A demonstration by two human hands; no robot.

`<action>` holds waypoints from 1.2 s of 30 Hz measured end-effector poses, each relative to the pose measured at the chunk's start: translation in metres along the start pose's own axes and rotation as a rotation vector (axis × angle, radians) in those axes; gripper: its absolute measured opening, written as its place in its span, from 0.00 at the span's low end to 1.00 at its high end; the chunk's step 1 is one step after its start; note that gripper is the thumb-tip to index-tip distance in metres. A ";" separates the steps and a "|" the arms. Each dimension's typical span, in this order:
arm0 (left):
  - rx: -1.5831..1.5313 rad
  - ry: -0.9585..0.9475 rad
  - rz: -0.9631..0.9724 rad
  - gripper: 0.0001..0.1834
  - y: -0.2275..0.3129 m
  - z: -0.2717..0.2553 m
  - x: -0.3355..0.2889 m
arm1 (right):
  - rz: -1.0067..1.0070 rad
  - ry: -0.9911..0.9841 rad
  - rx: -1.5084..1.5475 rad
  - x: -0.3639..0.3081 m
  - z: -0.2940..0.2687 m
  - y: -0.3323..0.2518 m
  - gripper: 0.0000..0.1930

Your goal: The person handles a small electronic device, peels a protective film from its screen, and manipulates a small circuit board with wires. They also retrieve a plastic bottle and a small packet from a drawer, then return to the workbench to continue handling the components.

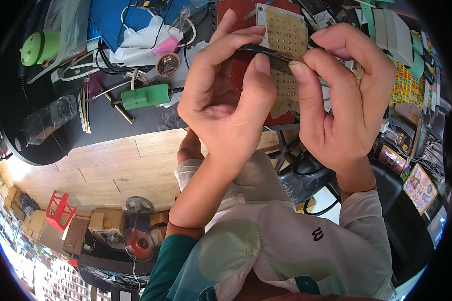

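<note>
Hands (231,108) pinch dark strip (267,51); yellow packaging (404,88) lettered.

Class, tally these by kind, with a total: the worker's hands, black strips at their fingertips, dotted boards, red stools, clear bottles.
Left hand and right hand: 2
Black strip: 1
Dotted board: 1
Red stool: 1
Clear bottle: 1
Total: 6

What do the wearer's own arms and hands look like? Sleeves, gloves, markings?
Left hand and right hand: both bare, five-fingered, no gloves, rings or watch visible. Forearms uncovered, no cables or markings to be seen on them. Left sleeve: dark teal-green, short. Right sleeve: pale whitish-grey, short.
</note>
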State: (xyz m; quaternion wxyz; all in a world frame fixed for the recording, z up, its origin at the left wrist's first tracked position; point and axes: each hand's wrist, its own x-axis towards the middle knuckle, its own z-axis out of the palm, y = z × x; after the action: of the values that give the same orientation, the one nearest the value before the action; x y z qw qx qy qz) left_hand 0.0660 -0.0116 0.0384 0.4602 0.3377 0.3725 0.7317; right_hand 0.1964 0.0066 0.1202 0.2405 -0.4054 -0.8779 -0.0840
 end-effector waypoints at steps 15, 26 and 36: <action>-0.041 0.049 -0.013 0.11 -0.006 0.003 -0.003 | 0.023 -0.019 -0.001 0.002 0.000 -0.004 0.10; -0.179 0.110 -0.060 0.14 -0.011 0.004 -0.005 | 0.054 -0.089 0.060 0.004 -0.003 -0.006 0.09; -0.044 0.114 -0.071 0.14 0.004 0.015 -0.001 | 0.105 0.163 0.240 -0.006 0.011 -0.009 0.10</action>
State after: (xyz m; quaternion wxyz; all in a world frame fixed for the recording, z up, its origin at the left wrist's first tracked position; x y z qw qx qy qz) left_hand 0.0774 -0.0105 0.0488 0.4713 0.2719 0.3938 0.7408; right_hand 0.1892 0.0002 0.1083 0.3618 -0.4110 -0.8367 0.0016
